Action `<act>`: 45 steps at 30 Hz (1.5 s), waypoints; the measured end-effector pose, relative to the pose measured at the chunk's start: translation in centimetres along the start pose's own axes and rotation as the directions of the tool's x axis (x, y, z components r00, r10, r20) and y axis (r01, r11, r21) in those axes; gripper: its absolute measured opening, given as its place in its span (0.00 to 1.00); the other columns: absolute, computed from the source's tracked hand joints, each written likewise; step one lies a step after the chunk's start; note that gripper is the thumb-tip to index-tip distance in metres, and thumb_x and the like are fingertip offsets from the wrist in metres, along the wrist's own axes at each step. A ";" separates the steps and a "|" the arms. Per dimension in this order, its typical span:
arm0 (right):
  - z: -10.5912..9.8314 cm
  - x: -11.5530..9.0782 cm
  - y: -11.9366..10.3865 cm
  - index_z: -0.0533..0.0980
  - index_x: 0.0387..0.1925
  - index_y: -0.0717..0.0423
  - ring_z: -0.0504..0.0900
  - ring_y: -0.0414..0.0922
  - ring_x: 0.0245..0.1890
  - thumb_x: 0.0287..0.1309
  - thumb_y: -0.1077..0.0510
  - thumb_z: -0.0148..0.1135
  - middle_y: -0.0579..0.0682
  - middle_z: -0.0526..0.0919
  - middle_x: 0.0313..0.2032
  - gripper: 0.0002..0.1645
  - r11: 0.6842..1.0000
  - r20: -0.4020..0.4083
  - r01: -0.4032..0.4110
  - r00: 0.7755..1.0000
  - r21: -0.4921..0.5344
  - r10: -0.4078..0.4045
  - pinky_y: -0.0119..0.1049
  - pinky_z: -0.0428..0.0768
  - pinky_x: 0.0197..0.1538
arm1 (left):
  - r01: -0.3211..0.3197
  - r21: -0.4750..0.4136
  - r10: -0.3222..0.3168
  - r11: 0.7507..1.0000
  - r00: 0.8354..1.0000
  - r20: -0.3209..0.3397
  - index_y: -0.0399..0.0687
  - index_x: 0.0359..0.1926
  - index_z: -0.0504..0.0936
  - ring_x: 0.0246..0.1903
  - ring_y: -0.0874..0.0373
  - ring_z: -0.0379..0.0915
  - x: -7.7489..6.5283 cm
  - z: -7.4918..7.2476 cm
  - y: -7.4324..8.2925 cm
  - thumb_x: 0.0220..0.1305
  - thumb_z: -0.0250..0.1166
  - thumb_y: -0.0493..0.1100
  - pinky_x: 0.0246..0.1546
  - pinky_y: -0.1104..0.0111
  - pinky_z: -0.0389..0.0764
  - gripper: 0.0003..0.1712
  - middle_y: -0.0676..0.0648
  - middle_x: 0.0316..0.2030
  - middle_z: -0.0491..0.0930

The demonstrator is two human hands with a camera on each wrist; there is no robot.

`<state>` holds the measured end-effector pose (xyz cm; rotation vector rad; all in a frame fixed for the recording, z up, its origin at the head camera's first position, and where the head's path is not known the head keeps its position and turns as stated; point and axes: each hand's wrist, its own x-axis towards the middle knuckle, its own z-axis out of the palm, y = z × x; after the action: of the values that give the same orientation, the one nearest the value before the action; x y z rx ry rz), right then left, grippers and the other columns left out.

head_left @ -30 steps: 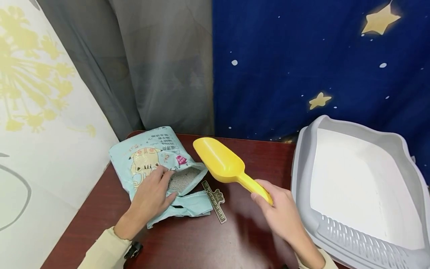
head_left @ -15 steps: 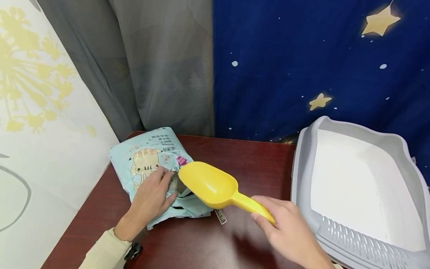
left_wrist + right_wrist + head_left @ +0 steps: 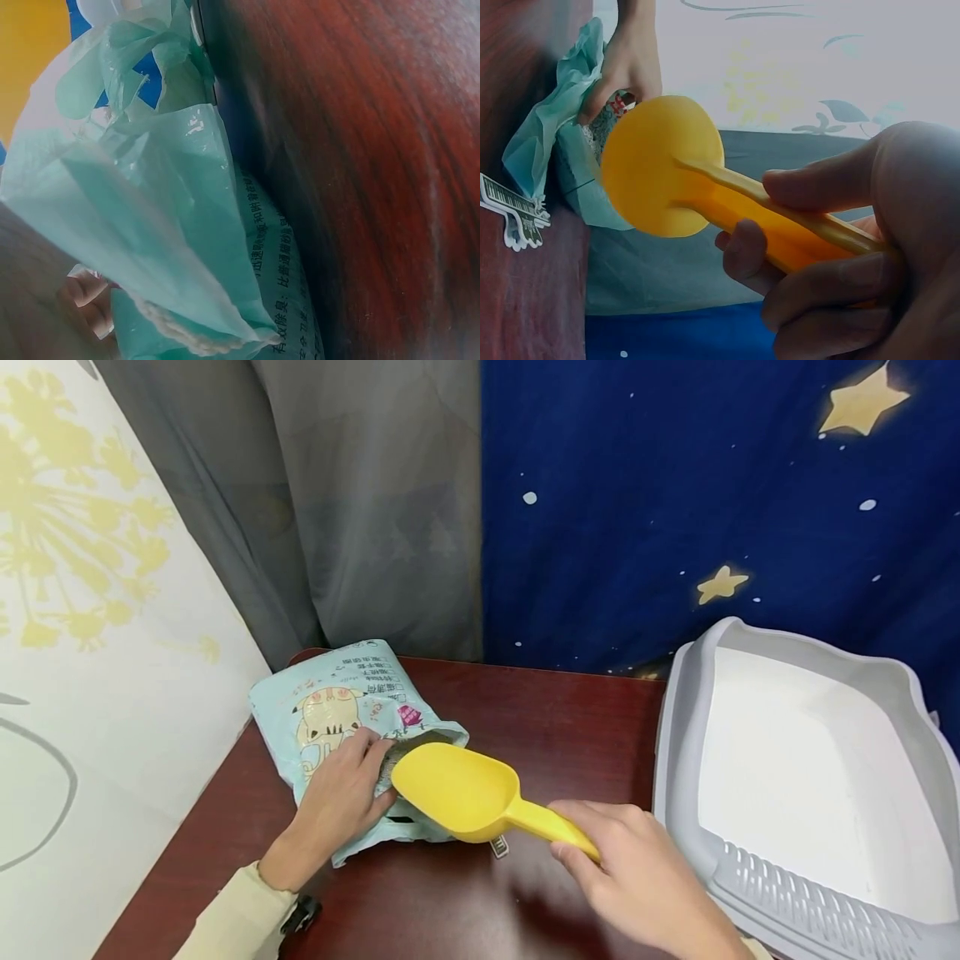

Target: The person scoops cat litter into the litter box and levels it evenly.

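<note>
A light blue printed bag point(image 3: 375, 685) lies on the dark red table with its mouth facing me. My left hand point(image 3: 341, 793) grips the bag at its opening, fingers over the upper edge and thumb on the lower side. Grey granules point(image 3: 595, 142) show inside the mouth in the right wrist view. My right hand point(image 3: 630, 864) holds a yellow scoop point(image 3: 456, 789) by its handle, thumb on top and fingers curled beneath. The scoop's bowl overlaps the bag's mouth in the head view, and no granules show in it. In the left wrist view, blue plastic point(image 3: 150, 217) hides most of the hand.
A grey litter box point(image 3: 678, 752) with a white inside stands on the right. Beside the bag lies a ruler-like clip point(image 3: 514, 210), mostly covered by the scoop in the head view. Grey and blue curtains point(image 3: 375, 510) hang behind the table; a white wall point(image 3: 135, 710) borders its left.
My right hand has brought the scoop down and left, from above the table to the front of the bag's mouth. The left hand stays on the bag.
</note>
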<state>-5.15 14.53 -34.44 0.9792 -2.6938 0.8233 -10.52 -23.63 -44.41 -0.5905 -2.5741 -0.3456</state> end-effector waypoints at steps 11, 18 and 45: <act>-0.6 2.0 -1.1 0.87 0.60 0.40 0.74 0.29 0.26 0.65 0.61 0.72 0.27 0.81 0.33 0.24 1.000 0.082 0.001 0.997 -0.030 0.002 0.31 0.74 0.26 | -0.004 0.023 0.004 1.000 1.000 0.009 0.30 0.59 0.82 0.42 0.45 0.76 0.0 0.0 0.1 0.52 0.85 0.39 0.39 0.54 0.84 0.35 0.39 0.47 0.77; -1.6 3.4 -2.9 0.88 0.53 0.32 0.63 0.32 0.17 0.64 0.62 0.70 0.30 0.69 0.22 0.22 0.991 0.113 0.034 0.993 -0.130 -0.019 0.31 0.63 0.18 | 0.001 0.032 -0.001 0.999 1.000 0.013 0.30 0.59 0.83 0.42 0.46 0.76 0.0 -0.1 0.2 0.51 0.86 0.40 0.39 0.55 0.83 0.36 0.39 0.47 0.77; -1.2 7.2 -4.5 0.88 0.44 0.44 0.62 0.41 0.14 0.60 0.66 0.61 0.39 0.62 0.15 0.17 0.984 0.220 -0.006 0.974 -0.175 0.045 0.37 0.60 0.16 | -0.024 0.039 0.025 0.999 1.000 -0.009 0.29 0.57 0.83 0.39 0.47 0.75 -0.1 0.0 0.0 0.50 0.87 0.40 0.37 0.55 0.82 0.36 0.39 0.47 0.76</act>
<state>-7.90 8.45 -29.16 1.0552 -2.9117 0.4959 -10.42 -23.69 -44.42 -0.6044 -2.5563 -0.2893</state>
